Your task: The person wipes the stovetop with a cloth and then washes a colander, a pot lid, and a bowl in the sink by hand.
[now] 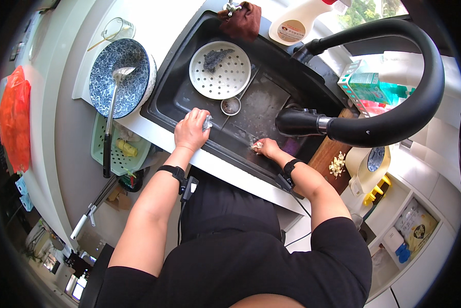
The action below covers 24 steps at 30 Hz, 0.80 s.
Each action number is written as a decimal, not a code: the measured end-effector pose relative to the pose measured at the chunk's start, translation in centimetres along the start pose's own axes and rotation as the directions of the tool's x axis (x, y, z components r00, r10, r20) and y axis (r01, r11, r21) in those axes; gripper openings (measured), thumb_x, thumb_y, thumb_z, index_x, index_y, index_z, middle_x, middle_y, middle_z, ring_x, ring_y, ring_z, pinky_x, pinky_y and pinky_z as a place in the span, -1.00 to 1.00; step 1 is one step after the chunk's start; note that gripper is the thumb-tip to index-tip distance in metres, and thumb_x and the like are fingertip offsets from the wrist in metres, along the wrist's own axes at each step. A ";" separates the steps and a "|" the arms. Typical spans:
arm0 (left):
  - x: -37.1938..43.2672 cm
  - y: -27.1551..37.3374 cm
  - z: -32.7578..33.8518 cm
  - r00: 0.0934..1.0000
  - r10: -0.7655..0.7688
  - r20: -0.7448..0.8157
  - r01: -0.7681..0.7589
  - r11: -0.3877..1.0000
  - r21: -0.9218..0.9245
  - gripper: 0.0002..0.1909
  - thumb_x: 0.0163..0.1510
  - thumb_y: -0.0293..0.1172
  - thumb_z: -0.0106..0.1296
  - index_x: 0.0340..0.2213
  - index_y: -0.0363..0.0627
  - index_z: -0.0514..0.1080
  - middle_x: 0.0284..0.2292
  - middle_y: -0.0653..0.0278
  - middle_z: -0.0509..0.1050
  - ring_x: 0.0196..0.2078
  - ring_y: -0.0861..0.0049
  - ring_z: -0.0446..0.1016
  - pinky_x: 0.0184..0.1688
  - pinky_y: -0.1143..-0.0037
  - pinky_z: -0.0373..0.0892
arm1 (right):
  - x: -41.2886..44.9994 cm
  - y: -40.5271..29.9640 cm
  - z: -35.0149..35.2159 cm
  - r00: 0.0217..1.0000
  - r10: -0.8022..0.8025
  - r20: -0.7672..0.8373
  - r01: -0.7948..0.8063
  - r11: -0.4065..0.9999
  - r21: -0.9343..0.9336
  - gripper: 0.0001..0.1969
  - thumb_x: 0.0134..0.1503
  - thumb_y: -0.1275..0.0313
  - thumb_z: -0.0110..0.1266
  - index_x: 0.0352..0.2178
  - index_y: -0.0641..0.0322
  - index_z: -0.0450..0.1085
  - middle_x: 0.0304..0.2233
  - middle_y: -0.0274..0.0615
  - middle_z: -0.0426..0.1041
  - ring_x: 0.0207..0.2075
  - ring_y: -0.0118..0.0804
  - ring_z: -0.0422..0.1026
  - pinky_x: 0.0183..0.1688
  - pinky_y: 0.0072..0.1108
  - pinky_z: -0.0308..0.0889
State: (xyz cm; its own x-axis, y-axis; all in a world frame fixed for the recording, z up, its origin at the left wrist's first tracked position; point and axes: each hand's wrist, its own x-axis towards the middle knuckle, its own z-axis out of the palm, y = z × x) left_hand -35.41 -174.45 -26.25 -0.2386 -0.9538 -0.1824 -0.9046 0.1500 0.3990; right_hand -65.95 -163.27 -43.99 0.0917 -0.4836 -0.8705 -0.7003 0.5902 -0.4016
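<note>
My left hand is closed around a crumpled, shiny greyish piece, perhaps plastic film, over the near rim of the black sink. Farther right, down in the sink, my right hand pinches some small pale scraps. A white perforated round tray lies in the sink, holding a dark grey fibrous clump. Beside that tray sits a small round metal ladle or strainer with dark bits in it. The black faucet's spray head hangs just beyond my right hand.
Left of the sink stand a blue-patterned bowl with a spatula across it and a glass. Below is a green basket. Chopped pale pieces lie on a wooden board at right. A brown cloth hangs behind.
</note>
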 end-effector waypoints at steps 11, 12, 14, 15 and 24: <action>-0.3 0.1 0.0 1.000 -0.008 0.017 0.008 1.000 -0.012 -0.64 -0.25 -0.42 0.13 -0.31 0.08 0.33 -0.33 0.36 0.36 -0.23 0.38 0.43 -0.28 0.40 0.41 | -0.6 -3.9 -2.3 0.909 -0.173 0.379 0.103 0.975 0.197 -0.80 -0.11 0.39 0.24 -0.40 0.18 0.48 -0.48 -0.30 0.51 -0.45 -0.43 0.46 -0.33 -0.59 0.37; -0.3 -0.1 0.0 1.000 -0.020 0.012 0.020 1.000 -0.008 -0.64 -0.25 -0.42 0.13 -0.31 0.08 0.33 -0.33 0.36 0.36 -0.23 0.38 0.43 -0.28 0.40 0.41 | -1.0 -4.7 -2.6 0.904 -0.178 0.388 0.110 0.975 0.191 -0.80 -0.11 0.39 0.24 -0.40 0.18 0.48 -0.48 -0.30 0.51 -0.45 -0.43 0.46 -0.33 -0.59 0.37; -0.6 -0.4 0.0 1.000 -0.003 0.017 0.003 0.999 0.032 -0.59 -0.24 -0.34 0.18 -0.27 0.13 0.33 -0.33 0.38 0.33 -0.20 0.44 0.43 -0.26 0.42 0.42 | -2.5 -6.3 -3.3 0.838 -0.256 0.483 -0.065 0.830 0.553 -0.83 -0.10 0.55 0.18 -0.38 0.26 0.45 -0.48 -0.31 0.47 -0.45 -0.48 0.43 -0.36 -0.65 0.34; -0.8 -0.4 -0.3 1.000 -0.014 0.014 0.014 0.999 0.034 -0.59 -0.24 -0.34 0.18 -0.27 0.13 0.33 -0.33 0.38 0.33 -0.20 0.44 0.43 -0.26 0.42 0.42 | -3.2 -7.3 -3.9 0.839 -0.270 0.473 -0.066 0.812 0.580 -0.82 -0.07 0.59 0.17 -0.36 0.31 0.41 -0.46 -0.29 0.45 -0.43 -0.48 0.42 -0.36 -0.67 0.34; -0.4 0.1 -0.3 0.996 -0.049 -0.071 0.042 0.995 -0.094 -0.69 -0.15 -0.34 0.12 -0.30 0.06 0.32 -0.34 0.31 0.35 -0.25 0.33 0.44 -0.30 0.35 0.43 | -7.9 -8.7 -10.2 0.915 -0.377 0.146 0.100 0.562 0.821 -0.83 0.01 0.59 0.14 -0.32 0.32 0.34 -0.41 -0.28 0.41 -0.41 -0.47 0.42 -0.34 -0.70 0.36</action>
State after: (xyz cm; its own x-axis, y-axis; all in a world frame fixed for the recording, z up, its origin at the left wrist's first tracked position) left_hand -35.35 -174.14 -25.89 -0.1683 -0.9760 -0.1380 -0.8765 0.0842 0.4740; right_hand -67.78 -171.24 -30.72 0.4512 -0.5703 -0.6865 0.1971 0.8139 -0.5466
